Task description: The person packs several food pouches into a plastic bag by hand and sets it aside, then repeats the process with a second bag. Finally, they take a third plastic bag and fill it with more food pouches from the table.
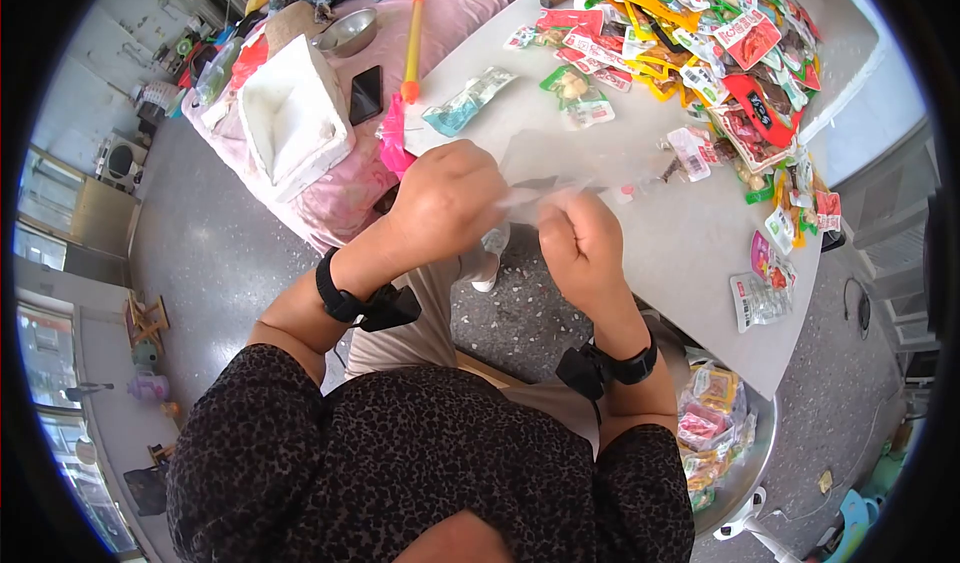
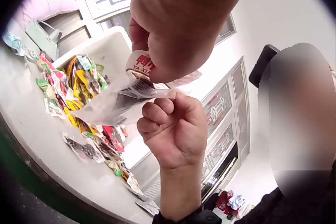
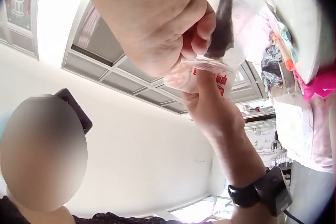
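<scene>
Both hands hold a clear plastic bag (image 1: 575,158) above the table's near edge, blurred in the head view. Red lettering on white (image 2: 140,65) shows near its gripped edge, with a dark strip (image 3: 222,24) seen through the plastic. My left hand (image 1: 450,198) pinches this edge, its thumb lying over the lettering in the right wrist view. Close beside it, my right hand (image 1: 580,248) grips the edge with curled fingers (image 2: 157,111). The bag's body spreads out beyond both hands, toward the table.
A white bin (image 1: 840,38) heaped with food packets (image 1: 740,38) stands at the table's far right, packets spilling out before it. A teal packet (image 1: 468,101) lies left. A foam box (image 1: 290,113) and a phone (image 1: 366,95) rest on pink cloth. Below right, a metal basin (image 1: 765,443) holds packets.
</scene>
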Action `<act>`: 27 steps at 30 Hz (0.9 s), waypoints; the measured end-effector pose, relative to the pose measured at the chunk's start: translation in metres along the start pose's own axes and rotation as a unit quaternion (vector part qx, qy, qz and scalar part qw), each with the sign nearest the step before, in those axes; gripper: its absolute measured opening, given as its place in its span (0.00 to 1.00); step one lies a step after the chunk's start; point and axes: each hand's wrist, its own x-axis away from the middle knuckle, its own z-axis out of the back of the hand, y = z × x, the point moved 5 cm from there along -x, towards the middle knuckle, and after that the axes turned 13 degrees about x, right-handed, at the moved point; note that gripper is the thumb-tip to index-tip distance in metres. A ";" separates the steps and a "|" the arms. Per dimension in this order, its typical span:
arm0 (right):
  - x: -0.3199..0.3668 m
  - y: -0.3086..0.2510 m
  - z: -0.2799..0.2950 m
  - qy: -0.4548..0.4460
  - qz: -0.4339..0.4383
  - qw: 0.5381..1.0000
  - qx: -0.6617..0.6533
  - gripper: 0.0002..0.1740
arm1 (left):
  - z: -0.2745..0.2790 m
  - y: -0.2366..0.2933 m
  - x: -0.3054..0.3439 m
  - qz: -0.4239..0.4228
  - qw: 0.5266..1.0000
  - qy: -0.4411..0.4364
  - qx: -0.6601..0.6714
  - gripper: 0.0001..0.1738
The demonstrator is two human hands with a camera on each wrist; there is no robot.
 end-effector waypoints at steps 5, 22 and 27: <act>0.003 -0.002 0.006 0.006 0.009 1.000 -0.019 0.04 | 0.003 -0.005 -0.017 0.136 0.987 0.022 0.084 0.13; 0.020 -0.017 0.124 0.205 -0.031 0.976 0.070 0.05 | -0.073 -0.011 -0.038 0.282 0.749 -0.087 0.594 0.05; 0.025 0.008 0.153 0.244 -0.138 0.953 0.118 0.04 | -0.139 -0.050 -0.040 0.186 0.932 -0.129 0.284 0.15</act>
